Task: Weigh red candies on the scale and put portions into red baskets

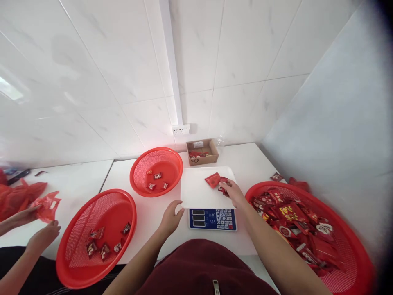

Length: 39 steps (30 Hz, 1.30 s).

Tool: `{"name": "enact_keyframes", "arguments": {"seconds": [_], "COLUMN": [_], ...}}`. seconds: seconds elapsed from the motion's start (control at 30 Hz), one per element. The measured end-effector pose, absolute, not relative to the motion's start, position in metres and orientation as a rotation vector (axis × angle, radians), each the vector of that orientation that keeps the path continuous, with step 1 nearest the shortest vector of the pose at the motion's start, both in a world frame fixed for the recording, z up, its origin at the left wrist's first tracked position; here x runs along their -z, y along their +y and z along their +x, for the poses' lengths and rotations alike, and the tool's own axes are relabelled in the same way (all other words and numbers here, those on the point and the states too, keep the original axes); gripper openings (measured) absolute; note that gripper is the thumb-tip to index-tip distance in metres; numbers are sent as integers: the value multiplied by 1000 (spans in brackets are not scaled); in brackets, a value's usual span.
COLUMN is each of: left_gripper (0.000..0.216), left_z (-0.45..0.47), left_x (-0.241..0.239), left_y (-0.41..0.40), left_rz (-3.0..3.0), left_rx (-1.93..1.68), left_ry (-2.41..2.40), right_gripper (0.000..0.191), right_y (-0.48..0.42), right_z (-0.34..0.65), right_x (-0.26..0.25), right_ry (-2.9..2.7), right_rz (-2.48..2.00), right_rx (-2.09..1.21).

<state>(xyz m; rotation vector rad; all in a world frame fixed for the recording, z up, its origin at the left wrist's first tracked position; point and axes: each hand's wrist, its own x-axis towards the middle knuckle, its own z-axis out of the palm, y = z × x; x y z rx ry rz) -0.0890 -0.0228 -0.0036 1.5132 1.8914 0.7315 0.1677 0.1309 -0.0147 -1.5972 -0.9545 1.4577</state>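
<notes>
My right hand [234, 193] reaches over the white tray [195, 184] of a digital scale [211, 220], its fingers closed on a small dark red snack packet [223, 183]. Beside that packet, a brighter red packet [212, 180] lies on the tray. My left hand [170, 219] is at the tray's near left corner, thumb and fingers apart and holding nothing. Below the tray, the blue keypad and dark display windows of the scale face me.
A large red basket [357, 246] heaped with red packets stands at right. Two red baskets [134, 205] [181, 170] at left hold several small packets each. A cardboard box [202, 160] sits by the wall. At far left a co-worker's hands [43, 237] hold a red plastic bag [48, 205].
</notes>
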Motion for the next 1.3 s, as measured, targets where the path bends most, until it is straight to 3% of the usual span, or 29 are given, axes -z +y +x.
{"name": "enact_keyframes", "arguments": {"seconds": [0.37,0.63,0.73,1.0,1.3], "left_gripper": [27,35,43,70,72], "left_z": [-82,-71,-55,-8,-29], "left_x": [4,10,7,12,27], "left_y": [-23,-5,22,105,107], "left_rz": [1553,1742,1935,2351,2294], "left_rx": [-706,-584,-509,-157,99], "left_ry": [1851,1792,1740,1564,1542], "right_gripper": [62,65,69,53,38], "right_y": [112,100,97,75,22], "right_z": [161,168,163,235,338], "right_x": [24,37,32,47,82], "right_ry": [-1221,-1130,-1310,-1327,-1263], "right_rz": [-1547,-1588,-1623,-1713,-2064], "right_rx": [-1477,-1580,-1450,-1054,-788]}}
